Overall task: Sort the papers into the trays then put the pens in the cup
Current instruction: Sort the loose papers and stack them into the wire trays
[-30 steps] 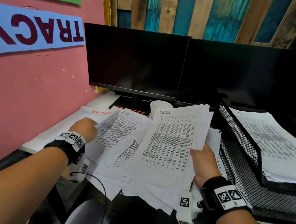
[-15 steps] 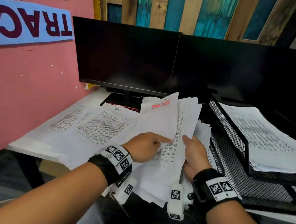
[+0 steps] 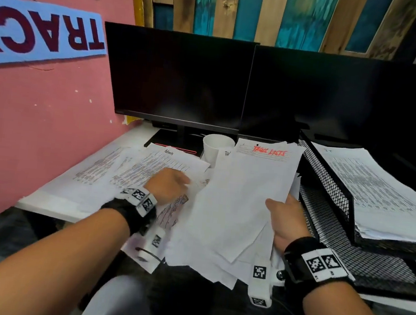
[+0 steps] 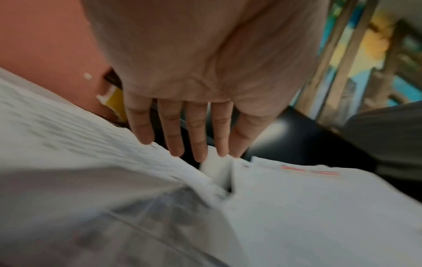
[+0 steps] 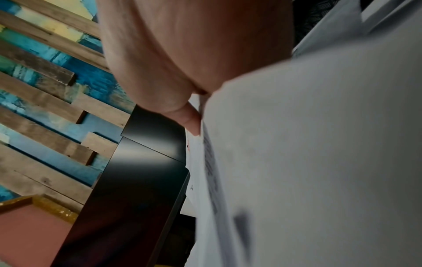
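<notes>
My right hand (image 3: 286, 218) grips a sheaf of papers (image 3: 243, 197) by its right edge, thumb on top; the top sheet carries a red heading (image 3: 269, 151). In the right wrist view the thumb (image 5: 191, 122) presses on that sheaf (image 5: 319, 162). My left hand (image 3: 170, 185) hovers with straight fingers (image 4: 173, 137) over printed sheets (image 3: 144, 171) spread on the white desk (image 3: 43, 204) and holds nothing. A white cup (image 3: 215, 148) stands behind the papers. A black mesh tray stack (image 3: 327, 185) at the right holds a paper pile (image 3: 382, 196) on top. No pens show.
Two dark monitors (image 3: 179, 77) stand along the back of the desk. A pink wall (image 3: 39, 114) with paper signs closes the left side. The lower mesh tray (image 3: 370, 264) lies under the upper one. Wooden slats (image 3: 243, 9) rise behind the monitors.
My left hand let go of the red-headed sheet, which now lies on top of the sheaf in my right hand, and moved back left over the spread sheets.
</notes>
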Motion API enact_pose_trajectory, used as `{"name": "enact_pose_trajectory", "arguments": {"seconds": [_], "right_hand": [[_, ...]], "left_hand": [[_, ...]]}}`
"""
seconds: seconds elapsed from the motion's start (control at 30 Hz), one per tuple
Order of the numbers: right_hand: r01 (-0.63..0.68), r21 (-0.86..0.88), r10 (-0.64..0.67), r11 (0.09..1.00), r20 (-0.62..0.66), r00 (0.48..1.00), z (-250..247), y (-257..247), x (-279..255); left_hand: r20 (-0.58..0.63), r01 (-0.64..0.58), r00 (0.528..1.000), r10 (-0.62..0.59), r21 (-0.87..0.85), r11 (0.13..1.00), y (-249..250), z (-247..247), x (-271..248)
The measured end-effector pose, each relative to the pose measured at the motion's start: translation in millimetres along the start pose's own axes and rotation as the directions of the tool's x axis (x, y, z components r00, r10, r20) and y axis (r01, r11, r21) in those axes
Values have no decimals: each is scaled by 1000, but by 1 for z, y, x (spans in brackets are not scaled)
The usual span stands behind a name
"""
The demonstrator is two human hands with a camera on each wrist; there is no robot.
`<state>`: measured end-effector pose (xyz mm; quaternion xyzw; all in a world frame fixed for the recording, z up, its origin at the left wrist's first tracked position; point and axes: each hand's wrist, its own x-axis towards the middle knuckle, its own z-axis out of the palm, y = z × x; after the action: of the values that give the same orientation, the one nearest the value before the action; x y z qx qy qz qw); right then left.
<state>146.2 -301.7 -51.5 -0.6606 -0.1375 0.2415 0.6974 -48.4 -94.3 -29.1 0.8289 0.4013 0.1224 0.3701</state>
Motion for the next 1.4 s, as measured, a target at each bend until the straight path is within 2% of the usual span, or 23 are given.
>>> {"name": "enact_pose_trajectory", "arguments": {"seconds": [0.1, 0.2, 0.27, 0.47, 0.6, 0.67, 0.83, 0.93, 1.0, 1.07, 1.13, 1.27, 1.4], "right_hand": [[-1, 1, 1, 1000, 13, 1000, 3, 0, 0], [-13, 0, 13, 1000, 21, 1000, 7, -1, -1], [-18, -13, 18, 1000, 30, 999, 9, -1, -3], [-26, -34, 27, 999, 35, 999, 11, -5, -3], [-36, -43, 38, 998, 38, 999, 12, -6, -5], [-42, -47, 43, 998, 35, 998, 12, -5, -5], [-43, -48, 45, 998, 41, 998, 10, -5, -8], [-37, -57, 40, 998, 50, 998, 9, -6, -9], [-32, -57, 35, 998, 46, 998, 8, -5, -6], [-30, -51, 32, 998, 40, 999, 6, -3, -4], [-32, -45, 33, 998, 31, 999, 5, -1, -3], [-46, -51, 48, 998, 33, 998, 6, 0, -4], [-49, -56, 52, 997, 48, 998, 9, -1, -7]], "left_hand": [[-92, 185, 981, -171, 171, 968, -41, -35, 18], [-141, 354, 933, -330, 204, 913, -78, -62, 27], [-170, 413, 908, -383, 202, 888, -98, -72, 30], [-208, 448, 894, -397, 403, 798, -122, -82, 33], [-305, 402, 905, -296, 388, 829, -122, -84, 35], [-368, 405, 891, -265, 382, 831, -121, -88, 35], [-352, 429, 887, -297, 393, 813, -123, -94, 30], [-434, 382, 868, -241, 275, 882, -125, -96, 27], [-483, 317, 844, -232, 101, 943, -119, -101, 25], [-481, 229, 836, -264, -130, 965, -110, -109, 22], [-473, 140, 834, -283, -314, 939, -100, -119, 16], [-427, -73, 882, -198, -539, 839, -70, -127, -8], [-335, -178, 935, -115, -726, 665, -45, -127, -25]]}}
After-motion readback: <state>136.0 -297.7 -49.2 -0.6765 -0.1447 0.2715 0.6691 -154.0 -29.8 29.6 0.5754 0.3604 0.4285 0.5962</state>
